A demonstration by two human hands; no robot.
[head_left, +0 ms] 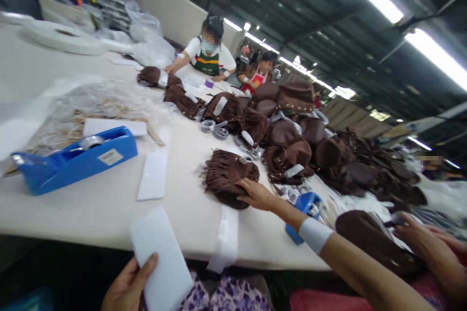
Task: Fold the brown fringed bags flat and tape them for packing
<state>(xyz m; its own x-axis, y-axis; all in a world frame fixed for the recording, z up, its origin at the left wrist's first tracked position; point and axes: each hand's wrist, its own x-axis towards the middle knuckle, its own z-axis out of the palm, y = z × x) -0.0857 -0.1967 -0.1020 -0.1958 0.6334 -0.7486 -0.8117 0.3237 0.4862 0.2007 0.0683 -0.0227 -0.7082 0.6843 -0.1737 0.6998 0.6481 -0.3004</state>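
My left hand [133,279], low in the view, pinches a white rectangular foam sheet [160,257] between thumb and fingers, just off the table's near edge. My right hand [257,195] reaches in from the right, a white band around its forearm. Its fingers grip the edge of a dark brown fringed bag [228,175] lying on the table; the fingertips are partly hidden. Below this bag a white strip [228,238] hangs over the table edge. Between the bag and a blue tape dispenser [80,160] lies another white sheet [152,176].
Brown bags [292,131] are heaped along the right. A second blue dispenser [302,214] stands near my right forearm. At far right a co-worker's hands [423,240] hold a brown bag [368,238]. Clear plastic [98,97] lies left; two people work across the table [182,155].
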